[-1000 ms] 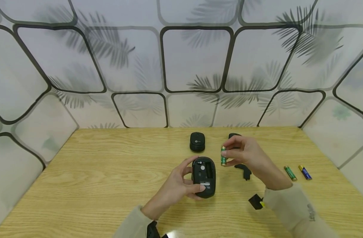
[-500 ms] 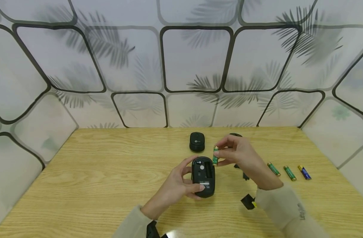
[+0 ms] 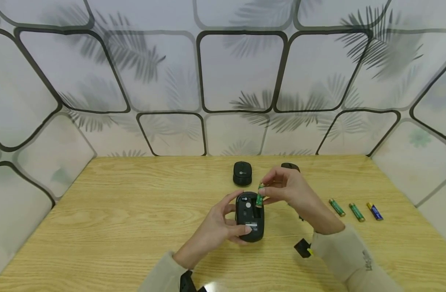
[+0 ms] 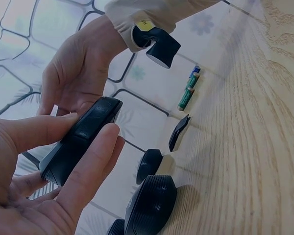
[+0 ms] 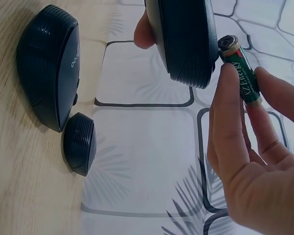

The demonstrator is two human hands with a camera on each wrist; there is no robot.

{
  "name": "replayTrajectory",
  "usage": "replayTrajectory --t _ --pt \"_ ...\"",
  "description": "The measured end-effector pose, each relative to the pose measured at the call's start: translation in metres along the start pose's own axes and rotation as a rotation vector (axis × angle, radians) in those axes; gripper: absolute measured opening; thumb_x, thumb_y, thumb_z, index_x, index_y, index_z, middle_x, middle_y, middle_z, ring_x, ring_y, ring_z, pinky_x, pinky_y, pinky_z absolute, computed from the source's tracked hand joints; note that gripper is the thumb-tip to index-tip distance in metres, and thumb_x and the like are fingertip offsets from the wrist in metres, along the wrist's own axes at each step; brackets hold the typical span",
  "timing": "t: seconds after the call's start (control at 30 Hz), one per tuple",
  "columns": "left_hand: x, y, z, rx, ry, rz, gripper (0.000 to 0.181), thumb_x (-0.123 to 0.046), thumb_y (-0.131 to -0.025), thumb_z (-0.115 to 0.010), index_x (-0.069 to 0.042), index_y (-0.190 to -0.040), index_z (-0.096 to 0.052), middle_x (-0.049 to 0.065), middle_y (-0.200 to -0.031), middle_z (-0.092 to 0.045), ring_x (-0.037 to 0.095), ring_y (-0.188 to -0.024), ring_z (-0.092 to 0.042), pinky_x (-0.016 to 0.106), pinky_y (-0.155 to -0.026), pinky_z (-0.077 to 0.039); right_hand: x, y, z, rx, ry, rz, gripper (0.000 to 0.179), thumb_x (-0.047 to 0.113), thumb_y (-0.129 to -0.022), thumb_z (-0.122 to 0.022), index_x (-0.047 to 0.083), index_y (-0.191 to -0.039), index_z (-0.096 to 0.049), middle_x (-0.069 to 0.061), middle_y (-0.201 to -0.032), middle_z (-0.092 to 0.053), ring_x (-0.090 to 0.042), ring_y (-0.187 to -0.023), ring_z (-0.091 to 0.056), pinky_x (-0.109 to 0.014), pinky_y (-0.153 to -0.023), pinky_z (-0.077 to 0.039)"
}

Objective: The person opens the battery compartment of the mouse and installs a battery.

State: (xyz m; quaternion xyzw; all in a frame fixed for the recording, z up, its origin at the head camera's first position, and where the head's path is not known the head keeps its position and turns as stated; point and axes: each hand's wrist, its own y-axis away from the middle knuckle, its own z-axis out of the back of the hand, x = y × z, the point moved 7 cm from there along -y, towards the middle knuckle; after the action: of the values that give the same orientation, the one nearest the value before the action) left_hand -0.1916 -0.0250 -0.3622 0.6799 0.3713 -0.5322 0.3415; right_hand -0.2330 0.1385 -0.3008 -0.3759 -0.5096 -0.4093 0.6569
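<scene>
the right hand pinches a green cylindrical battery between its fingertips, the left hand gripping a black oval mouse from the left.

This looks like a screened-off indoor workspace, whether home or office cannot be told, shown by a wood-grain tabletop closed in at back and sides by pale panels printed with palm fronds.

The wood-grained table carries mice, three batteries, a cover.
</scene>
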Motion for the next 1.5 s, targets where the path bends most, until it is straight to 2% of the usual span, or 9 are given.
replayTrajectory --t 0.07,0.27,0.6,0.77,0.97,1.07,1.2,1.5 --pt "0.000 -0.001 0.000 -0.001 -0.001 0.001 0.086 0.014 -0.084 -0.068 -0.013 -0.158 -0.034 0.024 -0.130 -0.052 0.040 -0.096 -0.071 0.042 -0.067 -0.065 0.000 -0.001 -0.001 0.002 0.017 0.005 0.021 -0.001 -0.092 -0.071 -0.012 -0.105 -0.059 -0.008 -0.091 -0.066 -0.021 -0.081 -0.069 -0.045 -0.074 -0.065" --pt "-0.001 0.000 0.001 0.001 0.008 0.001 0.087 0.015 -0.083 -0.068 -0.013 -0.158 -0.034 0.023 -0.130 -0.052 0.040 -0.097 -0.071 0.044 -0.067 -0.065 0.002 -0.001 -0.005 0.012 0.063 0.019 0.021 -0.002 -0.090 -0.072 -0.012 -0.104 -0.060 -0.011 -0.090 -0.066 -0.022 -0.078 -0.068 -0.046 -0.072 -0.065" --pt "-0.001 -0.001 0.000 -0.003 0.005 0.007 0.087 0.015 -0.082 -0.069 -0.014 -0.158 -0.036 0.023 -0.129 -0.052 0.039 -0.098 -0.070 0.044 -0.067 -0.065 0.003 -0.001 -0.006 0.013 0.114 0.035 0.012 -0.001 -0.092 -0.070 -0.011 -0.099 -0.066 -0.014 -0.091 -0.065 -0.024 -0.078 -0.067 -0.042 -0.069 -0.065" --pt "-0.001 0.000 0.000 -0.010 0.003 0.001 0.087 0.016 -0.082 -0.068 -0.014 -0.157 -0.036 0.023 -0.130 -0.051 0.039 -0.096 -0.071 0.044 -0.067 -0.065 -0.007 -0.001 -0.005 -0.006 0.110 -0.044 0.018 0.004 -0.098 -0.066 -0.012 -0.107 -0.064 -0.014 -0.095 -0.063 -0.023 -0.079 -0.066 -0.042 -0.068 -0.065" --pt "-0.002 0.000 0.000 -0.011 0.002 -0.016 0.087 0.015 -0.083 -0.068 -0.013 -0.158 -0.035 0.023 -0.131 -0.050 0.039 -0.095 -0.071 0.046 -0.068 -0.065 -0.029 0.005 -0.018 0.075 0.036 -0.164 0.036 0.019 -0.107 -0.054 -0.013 -0.124 -0.058 -0.014 -0.102 -0.064 -0.023 -0.080 -0.067 -0.042 -0.063 -0.065" --pt "-0.002 0.001 0.000 -0.011 0.004 -0.020 0.087 0.016 -0.083 -0.068 -0.012 -0.158 -0.035 0.023 -0.131 -0.050 0.039 -0.094 -0.071 0.047 -0.068 -0.065 -0.038 0.009 -0.025 0.118 0.007 -0.204 0.045 0.026 -0.108 -0.050 -0.012 -0.129 -0.056 -0.012 -0.102 -0.065 -0.024 -0.082 -0.068 -0.038 -0.061 -0.065" --pt "0.000 0.001 0.001 -0.017 0.002 -0.018 0.087 0.015 -0.083 -0.068 -0.013 -0.158 -0.035 0.024 -0.130 -0.050 0.039 -0.095 -0.071 0.046 -0.068 -0.065 -0.043 0.011 -0.031 0.121 -0.024 -0.217 0.050 0.031 -0.108 -0.048 -0.013 -0.132 -0.054 -0.011 -0.102 -0.066 -0.023 -0.084 -0.067 -0.031 -0.056 -0.063" --pt "0.006 -0.001 0.000 -0.036 0.000 -0.003 0.089 0.016 -0.084 -0.068 -0.011 -0.161 -0.030 0.024 -0.134 -0.049 0.039 -0.095 -0.071 0.044 -0.070 -0.065 -0.046 0.011 -0.033 0.087 -0.043 -0.205 0.047 0.025 -0.108 -0.050 -0.015 -0.133 -0.053 -0.010 -0.100 -0.065 -0.020 -0.083 -0.064 -0.028 -0.053 -0.060"
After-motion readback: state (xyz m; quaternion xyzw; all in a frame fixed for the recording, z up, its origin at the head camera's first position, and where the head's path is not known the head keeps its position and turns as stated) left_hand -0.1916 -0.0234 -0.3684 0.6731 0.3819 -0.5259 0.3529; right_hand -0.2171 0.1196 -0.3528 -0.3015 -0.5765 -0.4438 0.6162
